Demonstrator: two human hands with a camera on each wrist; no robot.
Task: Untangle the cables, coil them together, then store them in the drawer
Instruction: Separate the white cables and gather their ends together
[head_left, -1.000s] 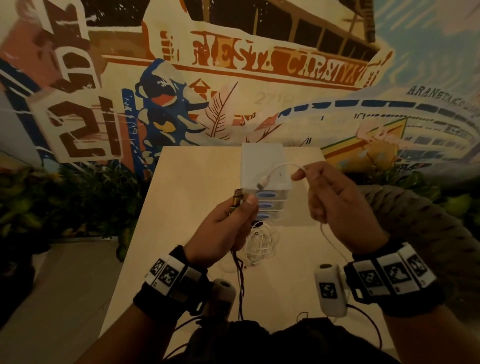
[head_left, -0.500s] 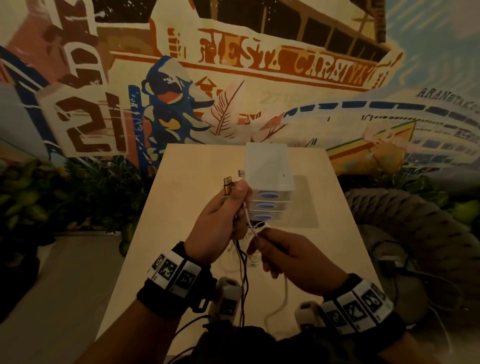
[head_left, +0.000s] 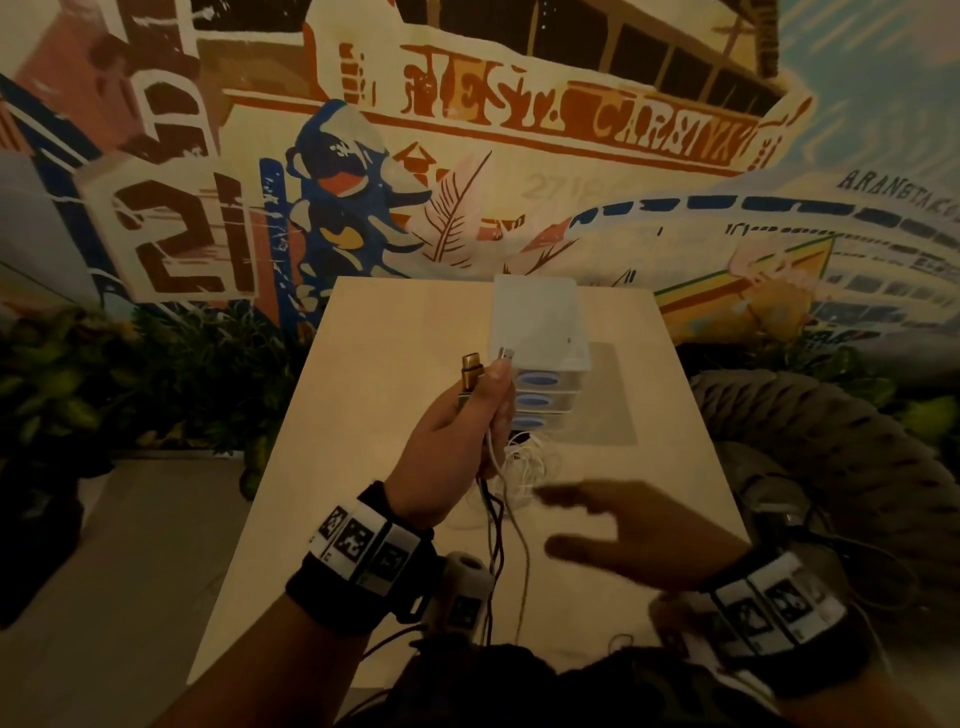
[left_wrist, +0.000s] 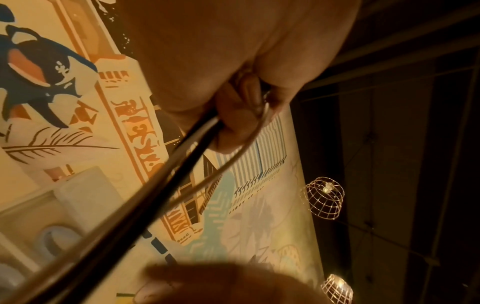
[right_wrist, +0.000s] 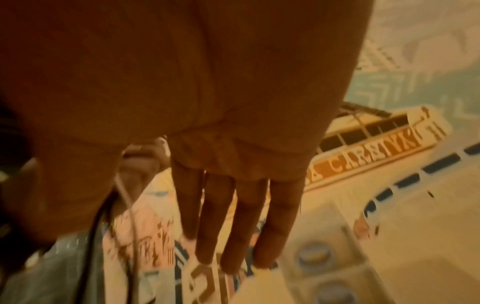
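Observation:
My left hand (head_left: 470, 421) grips the ends of two cables above the table (head_left: 395, 332): a dark cable (head_left: 492, 530) with a gold plug (head_left: 471, 366) and a white cable (head_left: 522, 545) with a silver plug (head_left: 505, 354). Both cables hang down from the fist toward my body; the left wrist view shows the dark cable (left_wrist: 145, 179) and the white cable (left_wrist: 223, 166) leaving the curled fingers. My right hand (head_left: 613, 530) hovers to the right of the hanging cables, blurred, fingers straight (right_wrist: 233, 222), holding nothing. A loose white cable tangle (head_left: 530, 462) lies on the table before the small white drawer unit (head_left: 537, 322).
The drawer unit has three closed drawers with blue handles (head_left: 543, 378). A painted wall (head_left: 519, 130) stands behind the table. Plants (head_left: 130, 374) sit left of it, a thick woven rope seat (head_left: 831, 441) to the right. Wire-cage lamps (left_wrist: 323, 197) hang overhead.
My right hand brought the white cable's end to my left hand, slid down the cable, then let go and opened. The left hand now holds both plugs.

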